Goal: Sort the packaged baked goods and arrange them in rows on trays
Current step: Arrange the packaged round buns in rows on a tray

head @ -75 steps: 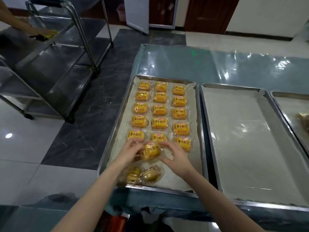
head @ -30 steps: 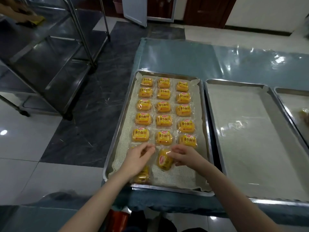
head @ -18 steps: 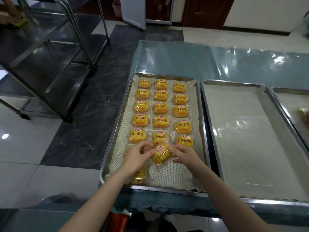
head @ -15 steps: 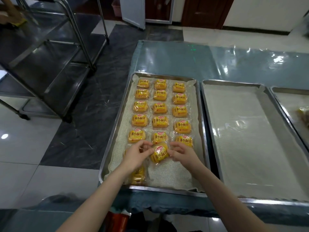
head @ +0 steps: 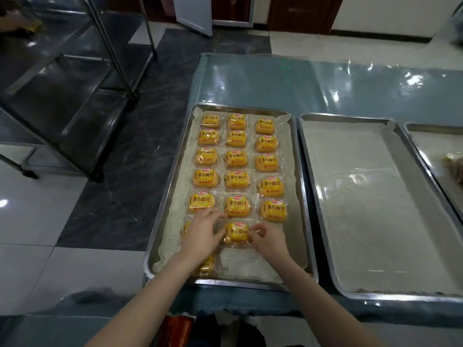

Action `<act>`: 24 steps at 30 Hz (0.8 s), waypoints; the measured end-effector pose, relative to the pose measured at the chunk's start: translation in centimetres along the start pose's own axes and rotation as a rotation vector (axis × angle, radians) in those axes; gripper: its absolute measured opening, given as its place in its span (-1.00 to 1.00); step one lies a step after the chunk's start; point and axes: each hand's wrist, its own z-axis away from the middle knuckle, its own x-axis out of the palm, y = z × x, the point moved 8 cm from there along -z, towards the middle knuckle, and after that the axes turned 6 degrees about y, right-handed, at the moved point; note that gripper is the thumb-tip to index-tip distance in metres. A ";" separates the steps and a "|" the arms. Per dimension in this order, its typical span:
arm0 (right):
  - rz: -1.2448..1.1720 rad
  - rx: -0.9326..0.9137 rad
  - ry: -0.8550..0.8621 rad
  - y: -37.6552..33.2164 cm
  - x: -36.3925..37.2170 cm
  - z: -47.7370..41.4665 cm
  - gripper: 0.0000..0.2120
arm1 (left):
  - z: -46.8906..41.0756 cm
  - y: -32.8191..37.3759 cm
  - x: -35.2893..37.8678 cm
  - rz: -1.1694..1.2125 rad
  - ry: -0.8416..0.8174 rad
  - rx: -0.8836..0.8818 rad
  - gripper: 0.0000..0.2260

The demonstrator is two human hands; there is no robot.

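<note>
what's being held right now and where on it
The yellow bread packet on the tray: the left hand grips its left wrapper edge, the right hand pinches its right edge.

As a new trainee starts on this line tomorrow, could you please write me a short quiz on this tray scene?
1. True or false: the middle tray holds packets.
2. How many full rows of three lie on the left tray beyond the hands? A) three B) five C) seven
3. Fill in: the packet held by the left hand and right hand sits in the ___ column.
Key: 1 false; 2 B; 3 middle.
</note>
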 end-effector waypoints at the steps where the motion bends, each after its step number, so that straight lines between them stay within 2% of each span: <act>1: 0.024 -0.030 0.037 -0.1 -0.2 0.0 -0.75 | 0.1 0.3 0.2 -0.041 -0.024 0.059 -0.68; 4: 0.026 -0.173 0.092 -0.9 -0.6 0.4 -0.65 | 0.1 0.5 0.5 -0.096 -0.073 0.120 -0.67; 7: 0.096 -0.294 0.012 -1.5 0.2 0.7 -0.65 | 0.0 0.4 0.9 -0.215 -0.115 0.152 -0.63; 11: 0.145 -0.279 -0.043 -1.5 0.4 0.3 -0.62 | 0.2 0.4 1.5 -0.293 -0.159 0.217 -0.58; 14: 0.213 -0.304 0.010 -2.0 -0.1 0.4 -0.62 | 0.4 -0.1 0.5 -0.214 -0.107 0.196 -0.59; 17: 0.254 -0.485 0.096 -4.6 -0.6 1.8 -0.66 | 1.1 -1.9 -2.1 0.022 0.019 0.063 -0.68; 18: 0.243 -0.541 0.028 -5.6 -0.1 2.5 -0.68 | 1.5 -2.7 -2.7 0.089 0.015 0.005 -0.73; 20: 0.233 -0.623 -0.221 -7.4 2.2 4.3 -0.69 | 2.4 -4.3 -3.2 0.128 -0.039 -0.089 -0.80; 22: 0.272 -0.633 -0.421 -8.0 4.5 5.9 -0.59 | 3.3 -5.6 -3.2 0.084 -0.111 -0.164 -0.88; 24: 0.327 -0.622 -0.466 -7.8 6.0 6.4 -0.47 | 4.3 -6.2 -2.9 0.060 -0.193 -0.216 -0.89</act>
